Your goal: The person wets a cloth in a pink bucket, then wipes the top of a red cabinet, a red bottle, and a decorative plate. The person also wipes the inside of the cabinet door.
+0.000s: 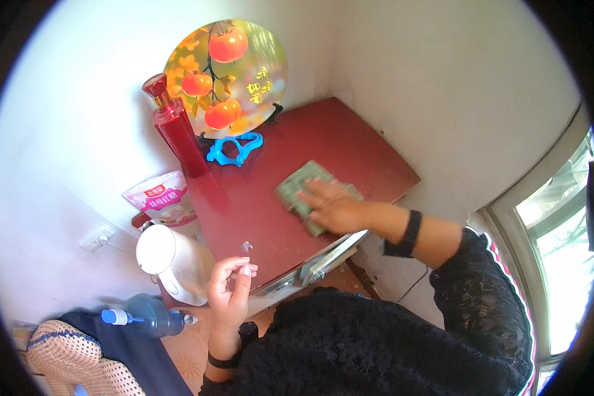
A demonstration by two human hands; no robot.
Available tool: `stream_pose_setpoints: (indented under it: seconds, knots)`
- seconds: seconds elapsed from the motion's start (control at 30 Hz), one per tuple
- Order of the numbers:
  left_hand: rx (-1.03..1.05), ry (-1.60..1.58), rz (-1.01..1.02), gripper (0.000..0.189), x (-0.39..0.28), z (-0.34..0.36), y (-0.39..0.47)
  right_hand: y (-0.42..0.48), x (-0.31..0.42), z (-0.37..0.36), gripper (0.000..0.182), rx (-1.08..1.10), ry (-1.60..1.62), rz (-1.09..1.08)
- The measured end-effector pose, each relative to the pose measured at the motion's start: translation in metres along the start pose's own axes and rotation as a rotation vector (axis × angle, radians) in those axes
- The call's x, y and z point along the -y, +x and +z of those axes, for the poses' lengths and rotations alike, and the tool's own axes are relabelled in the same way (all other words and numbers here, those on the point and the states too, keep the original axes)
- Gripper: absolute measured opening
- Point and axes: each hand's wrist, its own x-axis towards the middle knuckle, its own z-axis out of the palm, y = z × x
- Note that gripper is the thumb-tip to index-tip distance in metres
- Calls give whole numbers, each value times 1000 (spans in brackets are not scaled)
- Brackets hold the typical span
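My right hand (337, 207), slightly blurred, lies palm down over a folded green cloth (305, 184) on the dark red top of a cabinet (262, 198). Part of the cloth is hidden beneath the palm and fingers. My left hand (232, 284) is raised at the cabinet's near left edge, its fingers loosely curled and nothing visible in them. Just beyond those fingertips is a small clear scrap (247, 246). To the left of this hand stands a white electric kettle (178, 262).
A red bottle (180, 133), a blue plastic holder (235, 148) and a round persimmon-picture plate (227, 79) stand at the back left. A printed pouch (166, 198) leans behind the kettle. A drawer (326, 262) protrudes in front. Below left lies a water jug with a pump (153, 317).
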Motion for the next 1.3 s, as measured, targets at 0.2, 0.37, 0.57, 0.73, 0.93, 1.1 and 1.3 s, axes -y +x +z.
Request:
stream_pose_setpoints:
  seconds: [0.2, 0.37, 0.57, 0.73, 0.93, 1.1, 1.3]
  knots:
    - [-92, 476, 188, 15, 22, 3, 15, 40, 81, -18, 65, 219, 178, -357]
    - [-95, 625, 246, 14, 26, 8, 23, 59, 10, -83, 42, 231, 747, -289]
    - [-202, 492, 105, 11, 34, 13, 21, 123, -107, -135, 64, -228, 1122, 369]
    - [-210, 590, 134, 11, 35, 10, 18, 179, -110, -129, 70, -134, 1131, 373]
    - [-231, 600, 116, 11, 35, 9, 17, 207, -118, -108, 49, -113, 1330, 284]
    - [-207, 617, 131, 9, 32, 8, 20, 208, -129, -99, 39, -140, 1374, 166]
    - [-201, 565, 97, 9, 39, -10, 25, 195, -136, -93, 41, -257, 1376, 287]
